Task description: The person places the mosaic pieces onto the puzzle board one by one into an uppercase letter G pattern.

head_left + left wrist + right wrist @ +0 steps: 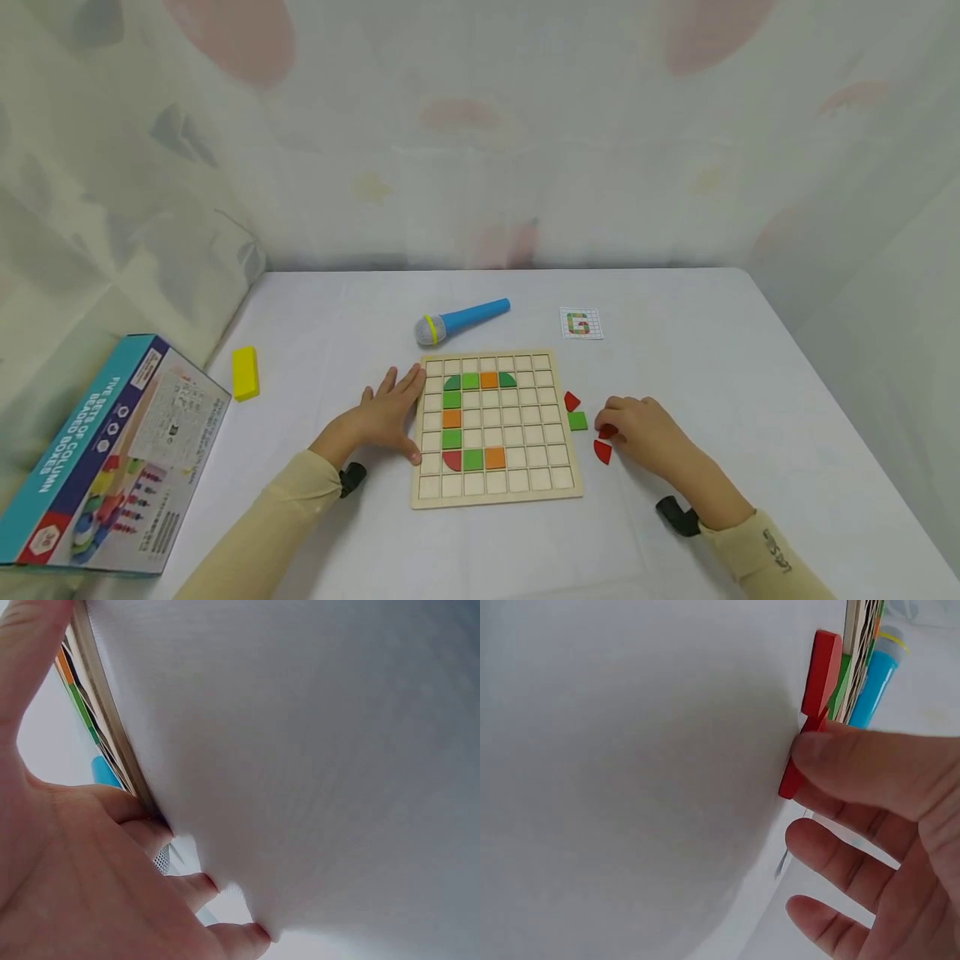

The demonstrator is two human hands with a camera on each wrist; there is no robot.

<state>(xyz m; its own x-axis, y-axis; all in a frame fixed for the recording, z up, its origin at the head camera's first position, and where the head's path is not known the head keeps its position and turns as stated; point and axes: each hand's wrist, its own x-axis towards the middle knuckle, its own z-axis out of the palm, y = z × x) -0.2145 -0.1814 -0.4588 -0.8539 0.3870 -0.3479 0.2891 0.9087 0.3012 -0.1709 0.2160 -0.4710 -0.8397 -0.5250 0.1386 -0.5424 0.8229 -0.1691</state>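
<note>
A wooden grid board (517,418) lies flat, with green, orange and red tiles set in a C-like outline. My left hand (381,418) has its fingers spread, and its thumb and index finger touch the board's left edge. To the right of the board, my right hand (651,437) pinches a red quarter-circle tile (791,780) between thumb and fingers, low over the cloth. Just beside it lies another red quarter-circle tile (602,452). Closer to the board are a green square tile (577,421) and one more red tile (572,402).
Behind the board lies a blue toy microphone (472,316). A small pattern card (581,323) showing a G shape is at the back right. A yellow block (244,373) and a large printed toy box (120,458) stand at the left.
</note>
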